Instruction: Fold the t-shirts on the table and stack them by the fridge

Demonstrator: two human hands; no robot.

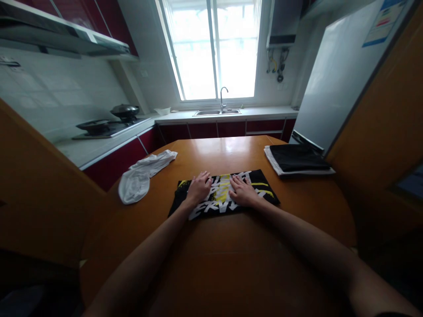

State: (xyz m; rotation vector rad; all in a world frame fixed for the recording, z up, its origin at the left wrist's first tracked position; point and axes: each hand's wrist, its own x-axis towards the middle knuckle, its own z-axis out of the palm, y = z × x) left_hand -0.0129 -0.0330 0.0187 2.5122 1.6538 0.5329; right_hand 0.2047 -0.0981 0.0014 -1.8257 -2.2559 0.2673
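Left hand and right hand lie flat, gripping nothing, on the folded printed cloth mid-way across the worktop, whose right side bears a folded stack, its left an unfolded white cloth.

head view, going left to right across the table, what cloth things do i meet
White cloth → black printed cloth, with the left hand and right hand resting on it → folded black and white cloth stack

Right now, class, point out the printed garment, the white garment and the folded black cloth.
Printed garment (221, 193), head view: middle of its print.
White garment (142, 172), head view: its crumpled middle.
Folded black cloth (299, 157), head view: its top face.
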